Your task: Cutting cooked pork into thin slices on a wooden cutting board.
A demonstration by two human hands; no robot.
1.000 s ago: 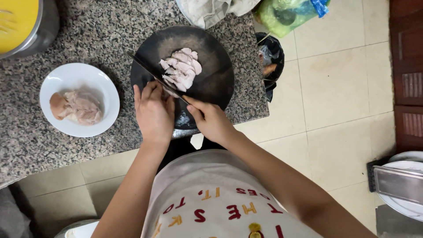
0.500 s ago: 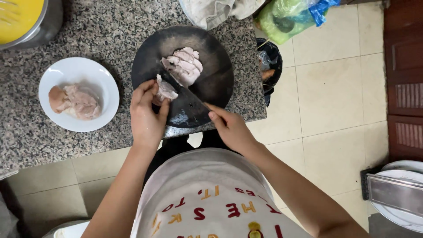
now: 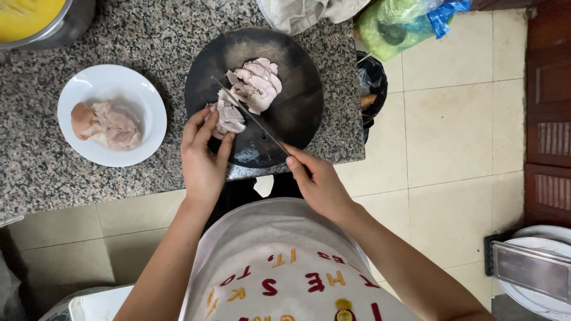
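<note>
- Two hands at the dark round board (image 3: pixel 297 113) on the bench (image 3: pixel 148 35).
- Left hand (image 3: pixel 202 160), fingers pinching the small meat piece (image 3: pixel 229 117), had shifted it beside the sliced pile (image 3: pixel 257 83).
- Right hand (image 3: pixel 318 181), fingers pressed around the knife (image 3: pixel 250 116), had brought the blade back across it, so slicing went on.

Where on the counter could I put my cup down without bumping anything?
Bare granite counter lies between the white plate and the round dark cutting board, and above the plate. A strip runs below the plate too. The board is crowded: sliced meat, knife, left hand, right hand.

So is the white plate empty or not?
Not empty: the plate holds a pale chunk of meat, uncut as far as visible.
</note>
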